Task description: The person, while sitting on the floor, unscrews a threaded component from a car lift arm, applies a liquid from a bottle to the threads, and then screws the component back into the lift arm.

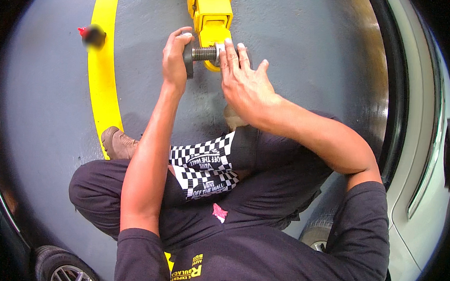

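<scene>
My left hand (176, 60) grips a dark, flat pad (189, 63) attached to the left end of a horizontal threaded metal screw (204, 53). My right hand (240, 78) has its fingers stretched out and apart, resting over the silver piece at the screw's right end; whatever lies under the fingers is mostly hidden. The screw crosses the round end of a yellow metal arm (214, 14), between my two hands.
A yellow floor stripe (99, 80) runs along the left, bearing a blurred dark object with red (91, 36). My crossed legs (97, 185) and shoe (117, 143) are below. A light-coloured car (420, 164) borders the right; a wheel (66, 269) shows lower left.
</scene>
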`<action>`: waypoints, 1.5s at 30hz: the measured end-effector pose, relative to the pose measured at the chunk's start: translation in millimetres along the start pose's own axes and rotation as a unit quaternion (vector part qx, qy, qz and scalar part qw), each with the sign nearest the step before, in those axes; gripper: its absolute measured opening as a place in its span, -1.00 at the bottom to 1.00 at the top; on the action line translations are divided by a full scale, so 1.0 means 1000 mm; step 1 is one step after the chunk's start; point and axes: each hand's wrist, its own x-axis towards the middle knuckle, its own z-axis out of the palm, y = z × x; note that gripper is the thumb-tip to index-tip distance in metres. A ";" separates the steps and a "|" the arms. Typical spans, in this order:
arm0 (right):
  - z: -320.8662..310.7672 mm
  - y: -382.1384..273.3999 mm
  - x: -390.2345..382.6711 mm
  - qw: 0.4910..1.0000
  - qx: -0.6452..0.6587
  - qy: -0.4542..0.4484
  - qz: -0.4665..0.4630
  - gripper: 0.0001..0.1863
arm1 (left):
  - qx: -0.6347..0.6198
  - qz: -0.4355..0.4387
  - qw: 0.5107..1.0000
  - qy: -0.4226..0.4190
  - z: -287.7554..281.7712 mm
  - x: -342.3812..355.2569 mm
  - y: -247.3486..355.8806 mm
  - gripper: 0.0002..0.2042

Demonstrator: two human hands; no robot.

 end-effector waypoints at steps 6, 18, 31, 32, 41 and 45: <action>0.002 0.029 0.024 0.998 0.058 0.024 -0.002 -0.19 | -0.014 -0.013 1.000 0.003 0.002 -0.001 -0.001 -0.49; -0.001 0.027 0.021 0.996 0.082 0.015 0.007 -0.19 | -0.006 -0.012 1.000 0.007 0.001 -0.002 -0.003 -0.48; -0.002 0.031 0.014 0.994 0.089 0.054 -0.021 -0.26 | 0.006 -0.008 1.000 0.014 -0.001 -0.001 -0.003 -0.51; -0.003 0.028 0.014 0.994 0.089 0.056 -0.026 -0.26 | 0.007 -0.007 1.000 0.019 -0.002 0.001 -0.002 -0.51; 0.003 0.042 0.028 0.993 0.104 0.050 -0.028 -0.30 | 0.001 -0.024 1.000 0.017 -0.001 0.001 -0.002 -0.51; 0.000 0.029 0.012 0.991 0.110 0.074 -0.018 -0.30 | 0.026 -0.017 1.000 0.006 -0.001 0.002 -0.004 -0.49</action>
